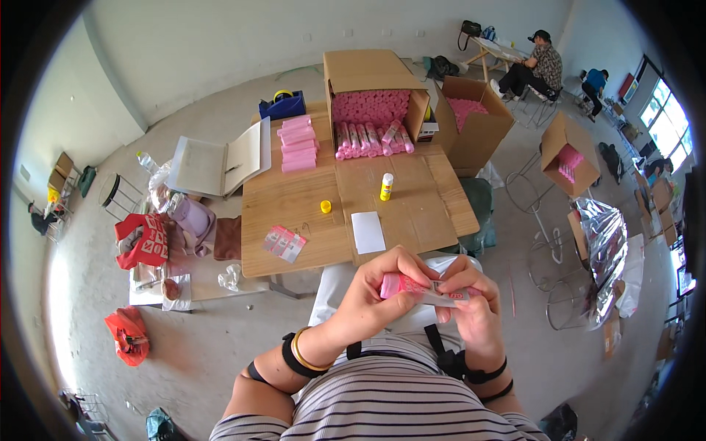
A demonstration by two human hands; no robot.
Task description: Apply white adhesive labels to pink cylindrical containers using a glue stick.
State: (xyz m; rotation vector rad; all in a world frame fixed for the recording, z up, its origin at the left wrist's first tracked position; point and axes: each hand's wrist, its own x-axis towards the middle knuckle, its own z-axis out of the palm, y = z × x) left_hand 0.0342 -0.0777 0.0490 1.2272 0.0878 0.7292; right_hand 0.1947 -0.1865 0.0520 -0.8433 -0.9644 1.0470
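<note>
Pale wall [220, 51], grey floor [213, 338], wooden table [287, 198], left grip [370, 298] and right grip [476, 312] pinching one pink roll [392, 285]

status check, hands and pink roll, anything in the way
Left hand, right hand both gripping pink roll. Roll held crosswise, partly covered. Nothing else in the way.

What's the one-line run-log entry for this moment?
left hand, right hand: both holding pink cylindrical roll with pale label | yellow-and-white glue stick: upright on brown cardboard sheet
</note>
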